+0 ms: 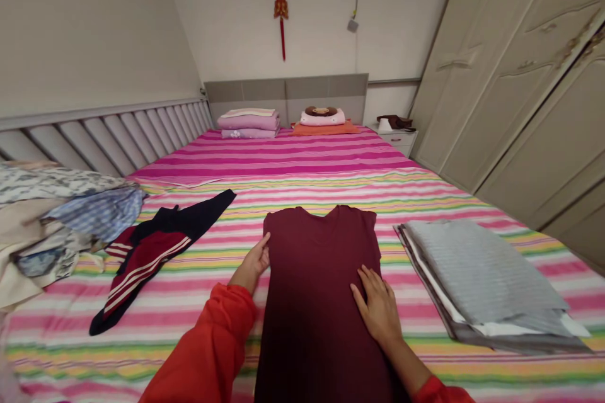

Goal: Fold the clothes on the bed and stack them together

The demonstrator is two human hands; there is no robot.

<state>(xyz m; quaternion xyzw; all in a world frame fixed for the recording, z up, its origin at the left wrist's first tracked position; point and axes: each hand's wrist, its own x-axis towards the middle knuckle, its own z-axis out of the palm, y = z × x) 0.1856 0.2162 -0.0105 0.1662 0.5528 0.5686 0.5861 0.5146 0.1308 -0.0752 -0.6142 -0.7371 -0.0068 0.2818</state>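
Note:
A dark maroon garment (321,289) lies spread out on the striped bed, its neckline away from me and its lower part running out of the frame. My left hand (255,262) is at its left edge, thumb on top and the other fingers partly hidden at the edge, pinching the cloth. On the right part of the garment my right hand (378,303) rests flat, fingers apart. To the right lies a stack of flat folded clothes (486,277), grey on top. A navy and maroon garment with white stripes (155,252) lies crumpled to the left.
Loose clothes (61,214) are heaped at the far left by the bed rail (104,138). Folded bedding (249,123) and a pink pillow (322,118) sit by the headboard (326,94). A nightstand (399,140) and wardrobes (510,88) stand at the right.

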